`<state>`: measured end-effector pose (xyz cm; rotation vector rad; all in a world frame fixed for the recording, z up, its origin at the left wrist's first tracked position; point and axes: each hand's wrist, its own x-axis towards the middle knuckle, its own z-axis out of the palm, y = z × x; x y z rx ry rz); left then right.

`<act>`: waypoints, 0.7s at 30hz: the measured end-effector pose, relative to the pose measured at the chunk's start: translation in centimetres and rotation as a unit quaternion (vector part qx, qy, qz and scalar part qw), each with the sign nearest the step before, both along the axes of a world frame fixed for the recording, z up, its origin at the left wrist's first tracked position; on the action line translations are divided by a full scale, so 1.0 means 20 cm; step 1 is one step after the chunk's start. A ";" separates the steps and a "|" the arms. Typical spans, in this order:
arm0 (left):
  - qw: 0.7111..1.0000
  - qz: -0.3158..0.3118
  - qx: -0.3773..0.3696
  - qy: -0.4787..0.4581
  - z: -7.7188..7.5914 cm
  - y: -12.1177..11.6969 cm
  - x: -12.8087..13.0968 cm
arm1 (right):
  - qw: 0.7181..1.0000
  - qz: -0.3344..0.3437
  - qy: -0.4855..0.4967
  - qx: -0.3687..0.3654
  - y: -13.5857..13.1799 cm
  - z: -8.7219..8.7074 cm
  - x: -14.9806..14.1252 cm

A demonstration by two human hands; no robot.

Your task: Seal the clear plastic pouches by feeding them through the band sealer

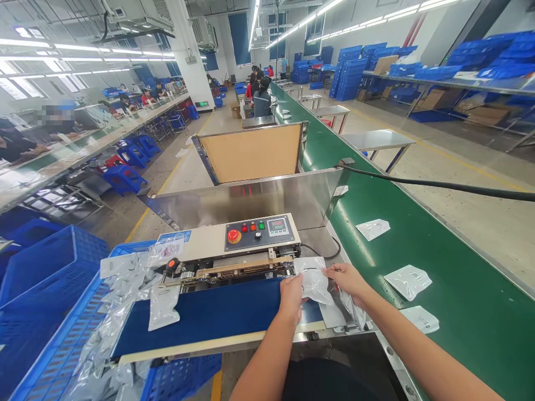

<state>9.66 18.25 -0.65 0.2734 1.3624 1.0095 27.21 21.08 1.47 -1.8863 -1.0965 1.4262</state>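
Pouch (314, 283) of clear, crinkled film, held between both hands at the right end of the band sealer (234, 262). Left hand (290, 298) closed on the pouch's lower left side; right hand (345, 281) closed on its upper right side, with the film pinched between thumb and fingers. Pouch sits just above the sealer's blue belt (196, 317) and near the sealing head (228, 268) at 10 o'clock. Second pouch (164, 306) rests on the belt at 9 o'clock, well apart from the hands. Control panel (262, 233) at 11 o'clock carries a red stop button (233, 236) and a digital display (278, 226). Loose pouches (111, 317) heaped in a blue plastic crate (54, 340) at 9 o'clock. Green conveyor belt (451, 312) at 3 o'clock, with three flat pouches (407, 282) lying on it. Black cable (438, 184) crosses above it at 2 o'clock. Stainless steel guard (246, 200) and cardboard-faced panel (251, 153) at 12 o'clock block the straight view down the aisle. Far off at 12 o'clock, co-workers (261, 97) stand along the line; blue crates (480, 67) stacked on shelving at 1 to 2 o'clock. Pouch contents hard to make out; film below right hand (353, 310) may be this pouch or another, cannot tell. Patch at 10 o'clock (52, 117) blurred.
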 end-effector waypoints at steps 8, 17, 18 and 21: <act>0.997 0.057 0.050 0.027 -0.05 -0.07 -0.27 | 0.998 0.056 0.012 -0.007 0.05 0.00 -0.28; 0.936 0.159 0.103 0.297 0.00 -0.31 -0.62 | 0.996 0.002 0.068 0.059 -0.11 0.15 -0.09; 0.913 0.157 0.123 0.357 0.02 -0.35 -0.61 | 0.995 -0.022 0.070 0.068 -0.14 0.18 -0.08; 0.911 0.022 0.201 0.360 0.12 -0.45 -0.46 | 0.990 -0.069 0.088 0.085 -0.20 0.24 -0.15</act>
